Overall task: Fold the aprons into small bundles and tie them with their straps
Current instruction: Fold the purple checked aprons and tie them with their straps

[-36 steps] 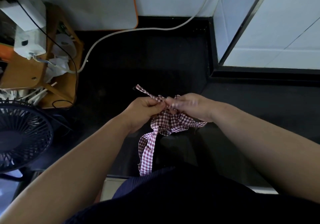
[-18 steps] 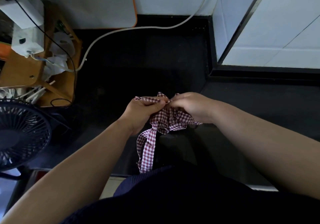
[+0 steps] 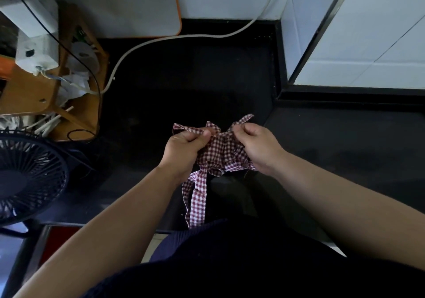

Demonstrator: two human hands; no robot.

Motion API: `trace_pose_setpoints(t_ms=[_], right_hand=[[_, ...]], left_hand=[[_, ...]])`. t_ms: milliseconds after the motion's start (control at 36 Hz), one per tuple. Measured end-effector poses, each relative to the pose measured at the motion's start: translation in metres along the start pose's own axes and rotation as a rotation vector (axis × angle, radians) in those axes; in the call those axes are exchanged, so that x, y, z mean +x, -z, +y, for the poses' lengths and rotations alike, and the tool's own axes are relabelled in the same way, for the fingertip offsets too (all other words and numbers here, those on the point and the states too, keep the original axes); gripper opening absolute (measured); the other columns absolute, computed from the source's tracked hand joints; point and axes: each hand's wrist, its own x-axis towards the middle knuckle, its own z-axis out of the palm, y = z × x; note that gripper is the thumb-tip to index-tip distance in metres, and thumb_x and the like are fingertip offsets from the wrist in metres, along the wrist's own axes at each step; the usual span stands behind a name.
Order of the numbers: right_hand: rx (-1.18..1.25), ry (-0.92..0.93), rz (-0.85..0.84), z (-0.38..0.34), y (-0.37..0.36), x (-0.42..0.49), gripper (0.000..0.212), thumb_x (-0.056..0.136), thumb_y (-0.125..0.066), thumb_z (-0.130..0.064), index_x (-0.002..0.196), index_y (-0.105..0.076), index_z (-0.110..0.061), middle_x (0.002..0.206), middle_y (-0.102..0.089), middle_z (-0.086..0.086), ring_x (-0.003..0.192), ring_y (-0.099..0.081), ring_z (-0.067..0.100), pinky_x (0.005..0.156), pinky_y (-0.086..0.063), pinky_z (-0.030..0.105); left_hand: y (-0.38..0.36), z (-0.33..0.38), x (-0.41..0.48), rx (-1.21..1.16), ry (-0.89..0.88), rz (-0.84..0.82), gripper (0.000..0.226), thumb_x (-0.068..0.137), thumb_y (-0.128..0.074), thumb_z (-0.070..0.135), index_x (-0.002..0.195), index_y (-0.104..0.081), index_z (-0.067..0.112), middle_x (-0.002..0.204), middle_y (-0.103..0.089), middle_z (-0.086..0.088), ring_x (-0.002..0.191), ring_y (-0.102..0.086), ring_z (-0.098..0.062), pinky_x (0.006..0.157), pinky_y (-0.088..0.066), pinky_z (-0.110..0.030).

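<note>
Two hands are pinching the strap ends: the left hand [image 3: 184, 147] and right hand [image 3: 257, 147] are gripping either side of the bunched apron [image 3: 220, 155] over the dark counter [image 3: 184, 79]. Pulling both ends evenly apart is probably tightening the knot best.

Tiled kitchen (black counter [image 3: 195, 86], fan [image 3: 25, 178])

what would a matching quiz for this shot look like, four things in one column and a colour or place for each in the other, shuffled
Things:
1. apron bundle
2. fan
3. cable
4. loose strap

Descriptions:
a. dark, at the left edge of the view
b. white, curving across the back
c. bunched between the left hand and the right hand
d. dangling down towards the person's body

Pairs: 1-c, 2-a, 3-b, 4-d
</note>
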Motion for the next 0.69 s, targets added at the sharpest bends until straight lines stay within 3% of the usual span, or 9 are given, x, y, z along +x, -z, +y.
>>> trace_pose_setpoints(t_ms=[111, 194, 278, 361, 444, 528, 583, 639, 694], right_hand=[[-0.22, 0.024, 0.156, 0.007, 0.007, -0.002, 0.041, 0.099, -0.05, -0.022, 0.06, -0.038, -0.015, 0.055, -0.038, -0.001, 0.052, -0.038, 0.012, 0.056, -0.03, 0.031], [-0.196, -0.021, 0.243, 0.013, 0.003, -0.002, 0.041, 0.098, -0.05, -0.02, 0.06, -0.038, -0.014, 0.053, -0.036, -0.001, 0.052, -0.036, 0.013, 0.058, -0.03, 0.032], [-0.17, -0.014, 0.264, 0.013, -0.002, -0.004, 0.039, 0.099, -0.049, -0.021, 0.061, -0.039, -0.013, 0.055, -0.038, -0.001, 0.054, -0.039, 0.013, 0.057, -0.032, 0.031], [-0.286, 0.149, 0.136, 0.004, 0.0, -0.013, 0.037, 0.1, -0.049, -0.022, 0.065, -0.047, -0.011, 0.057, -0.045, 0.0, 0.051, -0.041, 0.012, 0.051, -0.032, 0.028], [-0.494, 0.402, 0.024, -0.001, 0.0, -0.017, 0.03, 0.098, -0.051, -0.021, 0.077, -0.059, -0.003, 0.071, -0.061, 0.011, 0.062, -0.055, 0.021, 0.057, -0.04, 0.032], [-0.637, 0.565, -0.014, 0.003, 0.0, -0.017, 0.033, 0.097, -0.054, -0.019, 0.065, -0.048, -0.021, 0.058, -0.05, -0.004, 0.054, -0.05, 0.005, 0.049, -0.035, 0.017], [-0.667, 0.624, -0.018, 0.006, 0.002, -0.016, 0.033, 0.097, -0.054, -0.016, 0.065, -0.048, -0.017, 0.055, -0.046, -0.005, 0.049, -0.046, 0.006, 0.048, -0.034, 0.014], [-0.686, 0.674, -0.014, 0.009, 0.004, -0.014, 0.029, 0.097, -0.054, -0.012, 0.069, -0.05, -0.003, 0.055, -0.044, -0.004, 0.045, -0.039, 0.005, 0.048, -0.034, 0.014], [-0.702, 0.755, 0.003, 0.009, 0.003, -0.011, 0.027, 0.095, -0.053, -0.009, 0.069, -0.047, -0.009, 0.06, -0.038, -0.015, 0.05, -0.038, 0.0, 0.053, -0.035, 0.009]], left_hand=[[0.013, -0.009, -0.002, 0.093, -0.028, 0.127, 0.011, 0.091, -0.063, 0.011, 0.087, -0.072, 0.007, 0.091, -0.075, -0.009, 0.092, -0.071, -0.024, 0.082, -0.056, -0.037], [0.013, -0.012, -0.004, 0.118, -0.059, 0.163, 0.014, 0.094, -0.059, 0.01, 0.085, -0.07, 0.009, 0.081, -0.074, -0.004, 0.086, -0.071, -0.021, 0.076, -0.055, -0.033], [0.01, -0.01, -0.008, 0.193, -0.098, 0.144, 0.017, 0.098, -0.052, 0.012, 0.089, -0.067, 0.01, 0.084, -0.073, -0.005, 0.084, -0.069, -0.02, 0.075, -0.056, -0.033], [0.007, -0.002, -0.011, 0.249, -0.164, 0.092, 0.021, 0.101, -0.047, 0.017, 0.091, -0.066, 0.013, 0.09, -0.073, -0.002, 0.084, -0.069, -0.017, 0.073, -0.057, -0.032], [-0.001, 0.006, -0.009, 0.503, -0.277, 0.124, 0.022, 0.099, -0.051, 0.026, 0.081, -0.063, 0.022, 0.076, -0.069, 0.008, 0.07, -0.064, -0.002, 0.064, -0.051, -0.02], [-0.011, 0.01, -0.006, 0.749, -0.347, 0.123, 0.023, 0.096, -0.055, 0.034, 0.078, -0.064, 0.022, 0.068, -0.066, 0.012, 0.063, -0.059, 0.003, 0.056, -0.043, -0.013], [-0.015, 0.013, -0.006, 0.846, -0.348, 0.102, 0.02, 0.095, -0.057, 0.036, 0.085, -0.066, 0.021, 0.072, -0.067, 0.012, 0.069, -0.061, 0.001, 0.056, -0.043, -0.01], [-0.016, 0.015, -0.007, 0.876, -0.35, 0.094, 0.021, 0.093, -0.059, 0.036, 0.086, -0.068, 0.019, 0.073, -0.069, 0.011, 0.074, -0.064, -0.004, 0.063, -0.048, -0.017], [-0.016, 0.016, -0.009, 0.86, -0.355, 0.085, 0.025, 0.093, -0.06, 0.035, 0.082, -0.072, 0.017, 0.075, -0.071, 0.007, 0.077, -0.067, -0.012, 0.07, -0.052, -0.03]])
